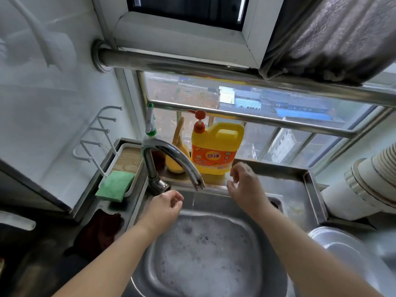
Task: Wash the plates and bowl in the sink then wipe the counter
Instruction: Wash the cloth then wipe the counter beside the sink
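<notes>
The steel sink (214,202) holds grey, foamy water (203,254); whatever lies under the foam is hidden. My left hand (167,205) hovers just below the curved faucet (171,155), fingers loosely curled and holding nothing. My right hand (244,183) is raised to the right of the spout, in front of the yellow dish soap bottle (216,146), fingers apart and empty. White dishes (334,243) are stacked on the counter at the lower right. A green sponge (114,185) rests in a tray left of the faucet.
A steel counter (285,185) stretches right of the sink. A yellow brush (177,151) and a spray bottle (151,121) stand on the sill. White hooks (96,133) hang on the left wall. A grey towel (334,37) drapes over the rail. A white duct (368,181) sits at right.
</notes>
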Action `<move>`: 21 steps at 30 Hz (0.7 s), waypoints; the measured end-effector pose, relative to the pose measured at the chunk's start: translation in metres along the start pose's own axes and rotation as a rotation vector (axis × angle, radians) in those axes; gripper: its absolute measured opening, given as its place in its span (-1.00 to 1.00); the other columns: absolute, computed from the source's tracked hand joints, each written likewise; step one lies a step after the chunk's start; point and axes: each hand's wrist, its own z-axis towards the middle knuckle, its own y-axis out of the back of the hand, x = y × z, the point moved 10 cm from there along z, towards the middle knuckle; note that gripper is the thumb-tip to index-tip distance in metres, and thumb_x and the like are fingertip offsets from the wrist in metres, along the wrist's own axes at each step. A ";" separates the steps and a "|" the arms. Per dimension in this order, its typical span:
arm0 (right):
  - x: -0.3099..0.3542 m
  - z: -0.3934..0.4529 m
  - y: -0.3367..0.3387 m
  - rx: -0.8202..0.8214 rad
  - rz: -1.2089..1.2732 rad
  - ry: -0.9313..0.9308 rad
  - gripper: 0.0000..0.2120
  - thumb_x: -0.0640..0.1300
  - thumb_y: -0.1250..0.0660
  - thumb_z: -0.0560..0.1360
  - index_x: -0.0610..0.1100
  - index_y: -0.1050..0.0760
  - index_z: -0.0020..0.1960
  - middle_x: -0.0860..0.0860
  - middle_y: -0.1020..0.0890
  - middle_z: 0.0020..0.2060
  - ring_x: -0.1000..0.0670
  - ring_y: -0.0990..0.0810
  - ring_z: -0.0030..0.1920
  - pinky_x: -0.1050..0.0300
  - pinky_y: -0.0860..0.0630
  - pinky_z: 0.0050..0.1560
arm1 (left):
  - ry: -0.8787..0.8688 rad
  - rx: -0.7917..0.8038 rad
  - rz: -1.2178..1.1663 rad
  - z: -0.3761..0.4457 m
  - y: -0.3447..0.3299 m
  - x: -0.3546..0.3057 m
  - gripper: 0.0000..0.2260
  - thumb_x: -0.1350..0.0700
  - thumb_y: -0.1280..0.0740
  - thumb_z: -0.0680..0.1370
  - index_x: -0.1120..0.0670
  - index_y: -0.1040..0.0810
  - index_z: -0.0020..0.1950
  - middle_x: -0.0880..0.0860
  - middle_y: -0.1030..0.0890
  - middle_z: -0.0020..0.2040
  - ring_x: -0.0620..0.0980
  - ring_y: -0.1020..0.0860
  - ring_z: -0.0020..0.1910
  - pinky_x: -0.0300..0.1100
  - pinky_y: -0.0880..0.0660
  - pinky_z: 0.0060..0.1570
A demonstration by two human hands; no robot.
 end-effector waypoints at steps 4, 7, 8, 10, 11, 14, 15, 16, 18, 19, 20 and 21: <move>-0.039 -0.070 -0.074 0.187 0.050 -0.294 -0.74 -0.34 -0.27 0.37 -0.07 -0.27 -0.34 0.05 -0.42 -0.35 0.02 -0.35 -0.33 0.14 -0.36 -0.28 | 0.085 0.034 -0.058 -0.023 -0.020 0.032 -0.93 0.14 -0.28 0.58 0.02 -0.55 -0.02 -0.01 -0.60 -0.17 -0.07 -0.57 -0.18 -0.35 -0.46 -0.25; -0.059 -0.137 -0.152 0.794 -0.160 -0.468 -0.49 -0.23 -0.35 0.44 -0.09 -0.36 0.37 -0.01 -0.36 0.39 -0.20 -0.40 0.32 0.00 -0.47 0.20 | 0.157 0.058 -0.086 -0.044 -0.030 0.059 -0.92 0.16 -0.27 0.57 0.01 -0.54 -0.03 -0.04 -0.59 -0.15 -0.11 -0.54 -0.18 -0.36 -0.44 -0.25; -0.062 -0.158 -0.170 0.959 -0.211 -0.497 -0.23 -0.17 -0.37 0.48 -0.01 -0.03 0.55 -0.03 -0.04 0.54 -0.22 -0.17 0.48 -0.02 -0.33 0.36 | 0.177 0.052 -0.101 -0.050 -0.030 0.068 -0.92 0.16 -0.27 0.57 0.00 -0.54 -0.04 -0.06 -0.58 -0.15 -0.12 -0.53 -0.19 -0.37 -0.42 -0.27; -0.049 -0.165 -0.183 0.982 -0.198 -0.455 -0.16 -0.10 -0.35 0.51 0.00 0.13 0.57 -0.04 0.08 0.56 -0.16 -0.09 0.52 0.05 -0.23 0.43 | 0.201 0.014 -0.125 -0.058 -0.023 0.084 -0.91 0.17 -0.29 0.56 -0.01 -0.54 -0.06 -0.05 -0.59 -0.17 -0.06 -0.56 -0.17 -0.29 -0.47 -0.21; -0.039 -0.159 -0.188 0.936 -0.169 -0.416 -0.25 -0.11 -0.33 0.51 -0.04 0.01 0.56 -0.05 -0.07 0.54 -0.11 -0.21 0.48 0.11 -0.30 0.37 | 0.208 -0.009 -0.108 -0.060 -0.017 0.092 -0.91 0.18 -0.29 0.55 0.00 -0.55 -0.04 -0.04 -0.61 -0.16 -0.04 -0.57 -0.13 -0.27 -0.47 -0.16; -0.013 -0.142 -0.196 0.804 -0.054 -0.364 -0.50 -0.16 -0.28 0.49 -0.08 -0.32 0.42 -0.02 -0.45 0.33 0.02 -0.50 0.21 0.26 -0.46 0.07 | 0.238 -0.128 -0.069 -0.071 0.013 0.115 -0.83 0.20 -0.30 0.55 0.11 -0.59 0.11 0.00 -0.61 -0.03 -0.04 -0.56 -0.02 -0.28 -0.43 -0.01; -0.004 -0.136 -0.197 0.768 -0.026 -0.351 -0.55 -0.17 -0.27 0.48 -0.08 -0.36 0.37 0.01 -0.50 0.25 0.04 -0.52 0.12 0.28 -0.46 0.01 | 0.246 -0.204 -0.036 -0.076 0.028 0.123 -0.80 0.22 -0.30 0.54 0.14 -0.59 0.15 0.05 -0.60 0.04 0.00 -0.55 0.04 -0.23 -0.43 0.05; 0.007 -0.131 -0.199 0.743 -0.008 -0.324 -0.58 -0.18 -0.25 0.48 -0.07 -0.39 0.34 0.04 -0.52 0.18 0.06 -0.51 0.05 0.31 -0.45 -0.05 | 0.262 -0.297 0.030 -0.082 0.045 0.133 -0.76 0.23 -0.31 0.53 0.15 -0.57 0.19 0.10 -0.56 0.12 0.06 -0.52 0.10 -0.16 -0.42 0.12; 0.026 -0.125 -0.203 0.723 0.017 -0.276 -0.63 -0.18 -0.24 0.49 -0.05 -0.42 0.30 0.08 -0.54 0.09 0.10 -0.50 -0.02 0.34 -0.44 -0.07 | 0.355 -0.422 0.252 -0.095 0.075 0.152 -0.66 0.19 -0.33 0.51 0.12 -0.49 0.29 0.12 -0.47 0.25 0.13 -0.41 0.23 -0.04 -0.35 0.22; 0.034 -0.124 -0.205 0.716 0.030 -0.260 -0.64 -0.17 -0.24 0.49 -0.05 -0.43 0.28 0.10 -0.53 0.06 0.10 -0.51 -0.02 0.33 -0.45 -0.06 | 0.426 -0.429 0.330 -0.100 0.084 0.165 -0.60 0.13 -0.35 0.50 0.09 -0.43 0.34 0.11 -0.41 0.31 0.14 -0.36 0.28 -0.01 -0.33 0.24; 0.040 -0.124 -0.206 0.714 0.040 -0.248 -0.65 -0.16 -0.23 0.50 -0.04 -0.44 0.27 0.11 -0.53 0.03 0.11 -0.52 -0.02 0.34 -0.46 -0.08 | 0.487 -0.402 0.367 -0.103 0.089 0.179 -0.52 0.05 -0.37 0.50 0.07 -0.36 0.38 0.10 -0.36 0.36 0.13 -0.32 0.33 0.02 -0.31 0.27; 0.046 -0.125 -0.207 0.723 0.048 -0.244 -0.67 -0.16 -0.22 0.50 -0.03 -0.44 0.26 0.11 -0.53 0.02 0.11 -0.53 -0.02 0.35 -0.46 -0.13 | 0.531 -0.349 0.382 -0.104 0.089 0.191 -0.46 -0.03 -0.37 0.49 0.06 -0.30 0.42 0.09 -0.33 0.40 0.12 -0.28 0.37 0.03 -0.30 0.30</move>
